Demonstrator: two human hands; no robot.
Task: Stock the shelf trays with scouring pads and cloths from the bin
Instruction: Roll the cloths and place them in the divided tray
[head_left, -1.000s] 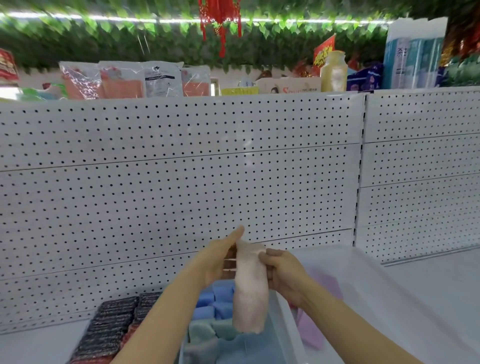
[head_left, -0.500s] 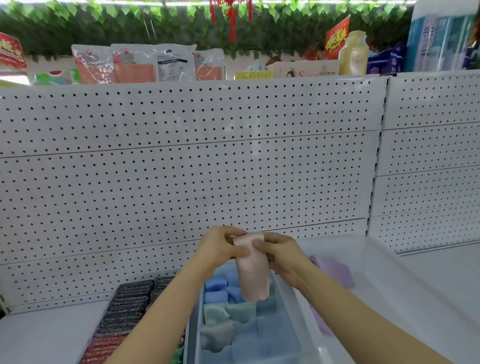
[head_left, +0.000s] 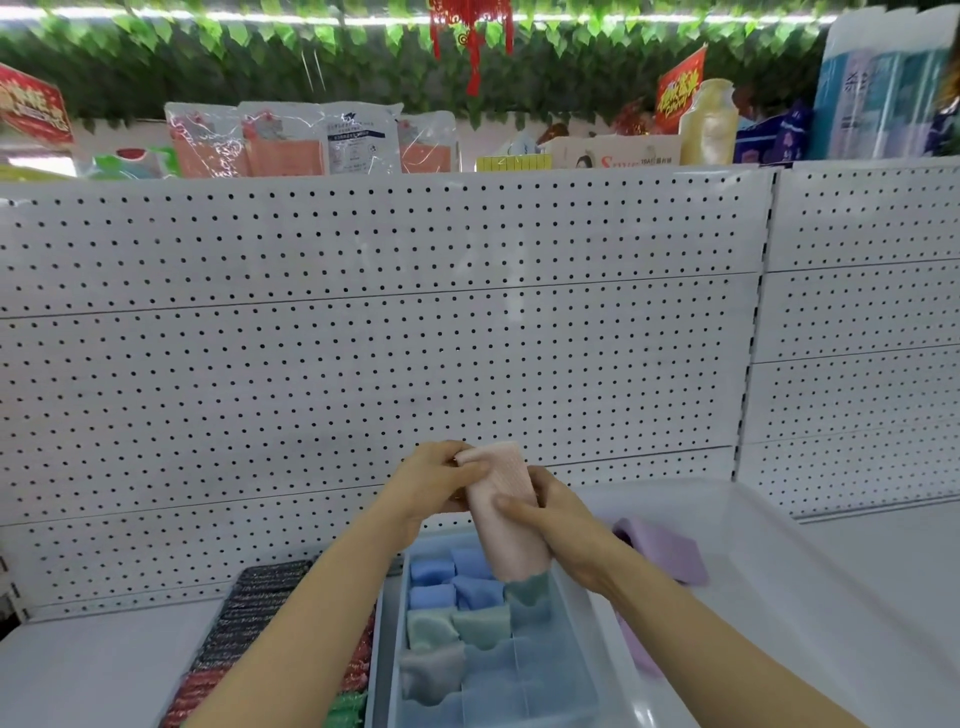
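A pink cloth (head_left: 503, 491), folded into a narrow roll, is held above the divided clear tray (head_left: 581, 670). My left hand (head_left: 434, 483) pinches its top edge and my right hand (head_left: 558, 522) grips its right side lower down. The roll's lower end hangs just above the tray's back right compartment. The tray holds rolled blue cloths (head_left: 447, 579), green ones (head_left: 467, 626) and a grey one (head_left: 431, 673). Left of the tray lies a row of scouring pads (head_left: 254, 613), dark, then red, then green. To the right, purple cloths (head_left: 665, 551) lie in the clear bin (head_left: 753, 571).
A white pegboard wall (head_left: 363, 364) rises behind the white shelf (head_left: 88, 670). On top of it stand packaged goods (head_left: 291, 140), a bottle (head_left: 709, 122) and boxes. Green leaf garlands and a red ornament (head_left: 470, 31) hang above.
The long hanging pink cloth has been folded shorter into a compact roll. Both hands have closed round it and lowered it toward the tray. The view has dipped, showing more of the tray.
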